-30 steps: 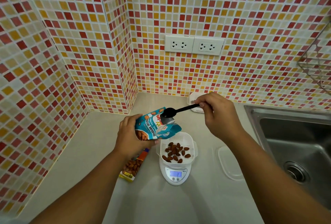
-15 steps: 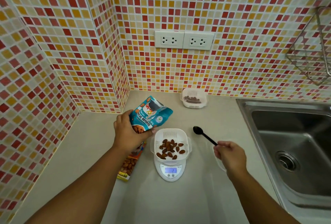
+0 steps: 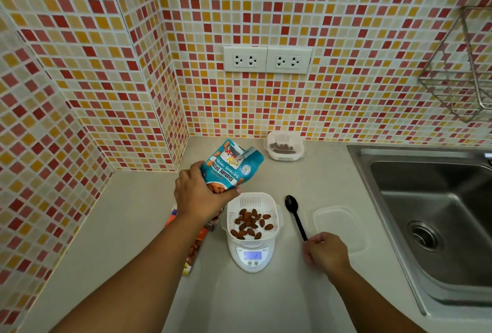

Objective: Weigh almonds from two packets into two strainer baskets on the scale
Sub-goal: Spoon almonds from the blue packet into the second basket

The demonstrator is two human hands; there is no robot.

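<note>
A white strainer basket (image 3: 271, 203) with several almonds (image 3: 250, 223) sits on a small white scale (image 3: 251, 258) whose display is lit. My left hand (image 3: 198, 198) grips a teal almond packet (image 3: 229, 167), held upright above the counter just left of the basket, its top open. My right hand (image 3: 326, 253) holds the end of a black spoon (image 3: 294, 214) whose bowl lies on the counter right of the basket. A second white basket (image 3: 285, 146) with almonds stands by the back wall. An orange almond packet (image 3: 195, 247) lies under my left forearm, partly hidden.
A clear plastic lid (image 3: 339, 226) lies flat on the counter right of the spoon. A steel sink (image 3: 436, 215) fills the right side. A wire rack (image 3: 463, 71) hangs on the tiled wall at the right. Two wall sockets (image 3: 267, 60) sit above the counter.
My right hand has carried the spoon from the packet's mouth down to the counter right of the scale. The teal packet has tipped back upright and moved a little left.
</note>
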